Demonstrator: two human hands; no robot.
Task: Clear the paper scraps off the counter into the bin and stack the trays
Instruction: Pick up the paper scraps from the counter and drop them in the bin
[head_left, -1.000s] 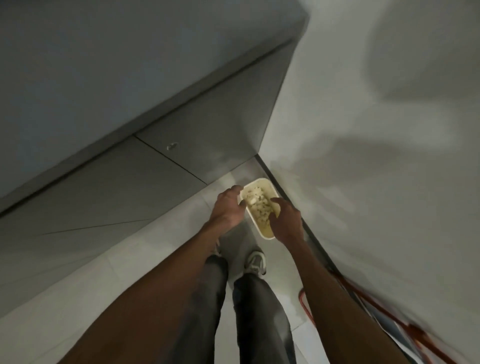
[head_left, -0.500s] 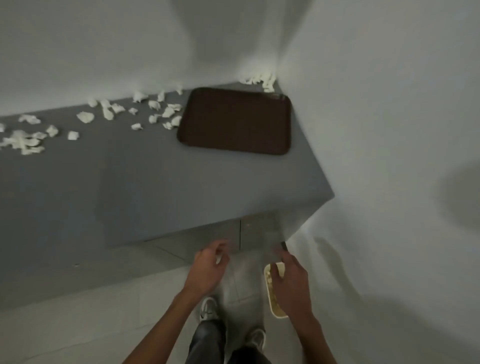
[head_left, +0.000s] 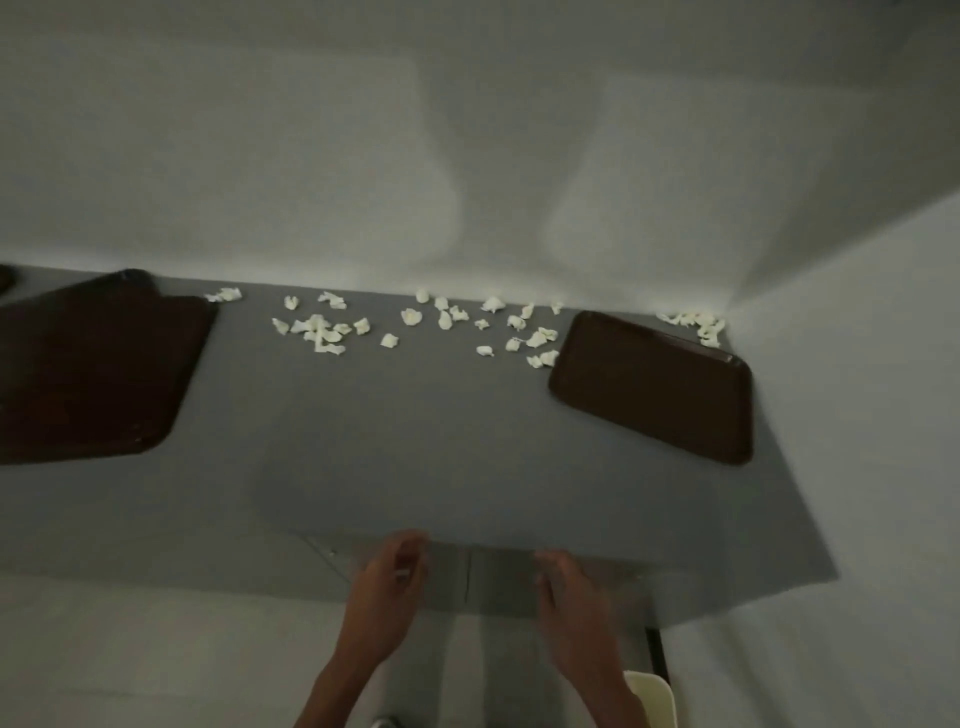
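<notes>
White paper scraps (head_left: 322, 330) lie scattered along the back of the grey counter (head_left: 441, 441), with a second cluster (head_left: 519, 332) beside the right tray and a few scraps (head_left: 696, 325) in the far right corner. A dark brown tray (head_left: 660, 387) lies at the right end. Another brown tray (head_left: 93, 374) sits at the left, on top of a further one. My left hand (head_left: 387, 597) and right hand (head_left: 574, 603) hover empty below the counter's front edge, fingers loosely curled. The cream bin (head_left: 652, 699) stands on the floor by my right forearm.
A white wall runs behind the counter and another closes its right end. Cabinet doors (head_left: 467, 577) sit under the counter edge. Pale floor lies at the lower left.
My view has lifted from the bin on the floor to the countertop. Both hands have risen from the bin toward the counter's front edge, holding nothing.
</notes>
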